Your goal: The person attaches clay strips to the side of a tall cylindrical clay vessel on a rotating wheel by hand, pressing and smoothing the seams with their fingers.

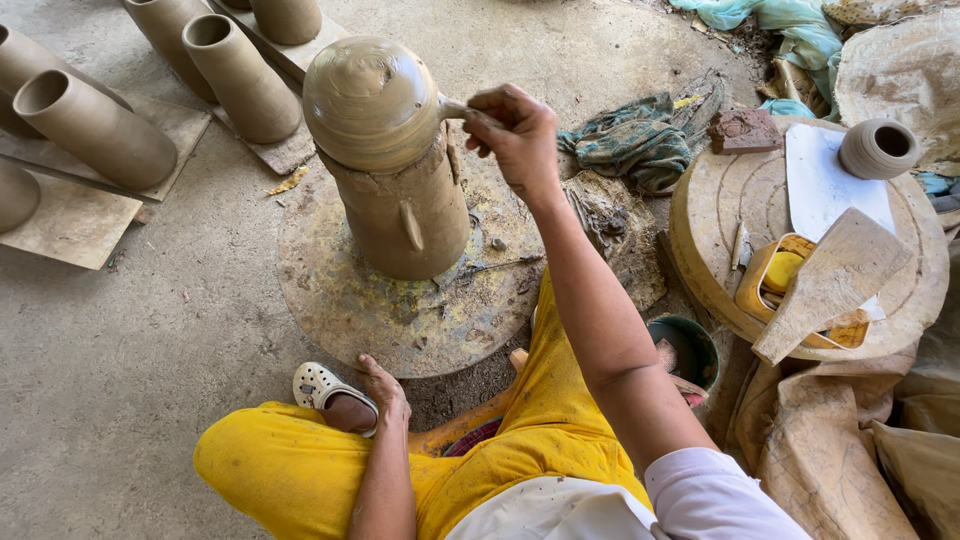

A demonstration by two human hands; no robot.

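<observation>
1 head camera, looking steeply down, close over lap, clay pot (385, 150) ahead

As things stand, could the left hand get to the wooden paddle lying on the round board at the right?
Probably not without shifting. The left hand rests on the foot by the left knee, while the wooden paddle lies far across on the round board. The raised right arm and the person's own body lie between them.

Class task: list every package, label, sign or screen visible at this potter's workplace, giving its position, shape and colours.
No labels, signs or screens show.
Yellow tub: right, on the round wooden board, open, under a wooden paddle.
Green bowl: beside the right arm, round.
</observation>
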